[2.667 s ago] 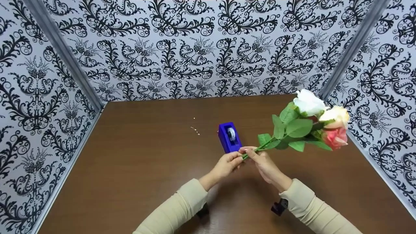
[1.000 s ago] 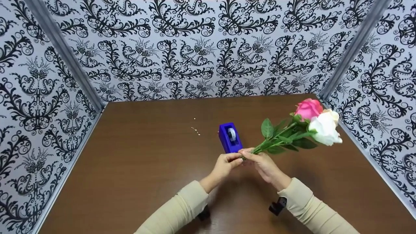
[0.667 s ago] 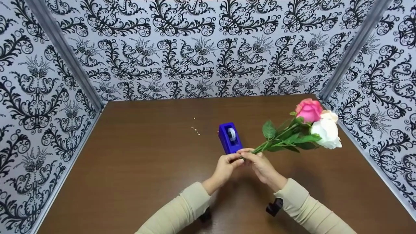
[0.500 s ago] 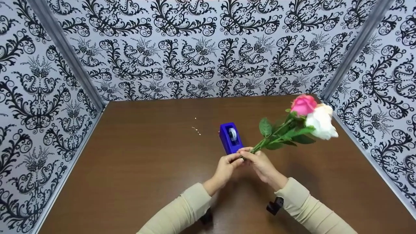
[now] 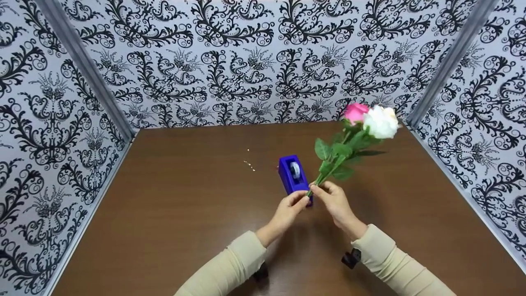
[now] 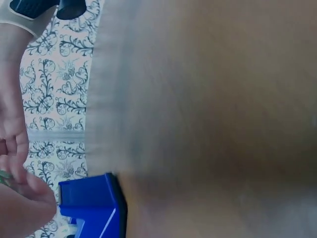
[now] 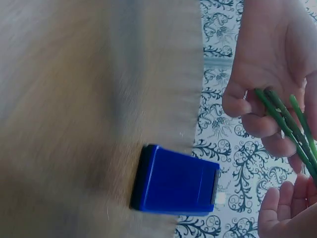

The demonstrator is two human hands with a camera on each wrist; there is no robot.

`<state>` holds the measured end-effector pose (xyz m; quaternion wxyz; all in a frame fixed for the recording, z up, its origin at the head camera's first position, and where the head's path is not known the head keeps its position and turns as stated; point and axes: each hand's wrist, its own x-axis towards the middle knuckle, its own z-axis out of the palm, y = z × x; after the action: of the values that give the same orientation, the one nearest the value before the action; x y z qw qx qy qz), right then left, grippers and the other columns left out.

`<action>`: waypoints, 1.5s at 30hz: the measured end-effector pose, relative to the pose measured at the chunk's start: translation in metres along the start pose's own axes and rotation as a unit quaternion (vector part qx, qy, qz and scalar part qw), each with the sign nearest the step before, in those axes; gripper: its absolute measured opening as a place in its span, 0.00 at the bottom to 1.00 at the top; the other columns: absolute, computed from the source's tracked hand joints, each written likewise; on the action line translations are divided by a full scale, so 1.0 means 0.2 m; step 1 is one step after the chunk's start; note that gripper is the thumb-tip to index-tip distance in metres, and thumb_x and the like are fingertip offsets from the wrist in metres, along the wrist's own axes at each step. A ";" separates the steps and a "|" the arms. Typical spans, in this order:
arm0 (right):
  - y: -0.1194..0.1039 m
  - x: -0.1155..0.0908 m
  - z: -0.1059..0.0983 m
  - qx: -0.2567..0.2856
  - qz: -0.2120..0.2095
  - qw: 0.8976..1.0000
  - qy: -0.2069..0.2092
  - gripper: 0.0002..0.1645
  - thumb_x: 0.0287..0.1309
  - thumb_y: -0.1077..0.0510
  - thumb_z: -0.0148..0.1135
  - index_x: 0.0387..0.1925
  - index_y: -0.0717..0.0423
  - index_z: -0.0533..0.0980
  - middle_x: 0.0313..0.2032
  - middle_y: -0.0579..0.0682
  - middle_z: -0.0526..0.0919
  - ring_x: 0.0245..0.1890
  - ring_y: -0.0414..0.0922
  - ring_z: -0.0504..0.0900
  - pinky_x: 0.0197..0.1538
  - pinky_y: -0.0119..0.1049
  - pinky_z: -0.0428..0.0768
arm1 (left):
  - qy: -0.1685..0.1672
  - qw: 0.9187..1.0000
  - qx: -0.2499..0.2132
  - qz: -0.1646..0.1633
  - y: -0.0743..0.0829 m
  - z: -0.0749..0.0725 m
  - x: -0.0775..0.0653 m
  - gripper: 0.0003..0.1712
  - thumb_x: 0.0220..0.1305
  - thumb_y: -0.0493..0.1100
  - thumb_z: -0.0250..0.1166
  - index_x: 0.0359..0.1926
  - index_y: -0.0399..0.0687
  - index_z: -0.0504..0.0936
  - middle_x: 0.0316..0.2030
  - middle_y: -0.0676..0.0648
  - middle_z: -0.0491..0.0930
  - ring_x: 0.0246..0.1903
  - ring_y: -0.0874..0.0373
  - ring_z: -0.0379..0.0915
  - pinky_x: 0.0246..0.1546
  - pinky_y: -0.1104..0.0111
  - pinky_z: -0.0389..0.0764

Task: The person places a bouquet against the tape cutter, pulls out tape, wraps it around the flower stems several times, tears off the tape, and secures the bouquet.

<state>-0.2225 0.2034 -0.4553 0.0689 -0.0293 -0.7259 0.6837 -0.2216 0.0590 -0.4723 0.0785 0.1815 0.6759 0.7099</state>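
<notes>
A small bunch of long-stemmed roses is held between both hands over the table, tilted toward the back right in the head view. Its blooms are a pink rose, a white rose and a cream one mostly hidden behind the white. My left hand pinches the stem ends between thumb and fingers. Just above it, my right hand pinches the same green stems, whose cut ends show in the right wrist view. Right behind the hands stands a blue tape dispenser with a roll of tape in it.
The brown wooden table is enclosed by patterned walls at the back and sides. Several tiny pale specks lie left of the dispenser. A dark wrist camera hangs under the right sleeve.
The bunch has turned, bringing the pink and white roses round to the left. The blooms have swung up and leftward, so the stems point more steeply away. Both hands keep hold of the stems.
</notes>
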 end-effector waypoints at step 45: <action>0.03 0.13 -0.48 -0.382 -0.176 0.905 -0.060 0.27 0.63 0.55 0.53 0.60 0.63 0.65 0.55 0.67 0.68 0.56 0.63 0.63 0.56 0.60 0.60 | 0.170 0.980 0.052 -0.091 -0.78 -0.74 0.27 0.17 0.56 0.46 0.66 0.44 0.41 0.82 0.34 0.47 0.84 0.30 0.57 0.80 0.31 0.66 0.79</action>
<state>-0.2347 0.3026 -0.4546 0.1278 0.1158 -0.9276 0.3315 -0.3450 -0.0476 -0.6206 0.0176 -0.0002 0.7293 0.6840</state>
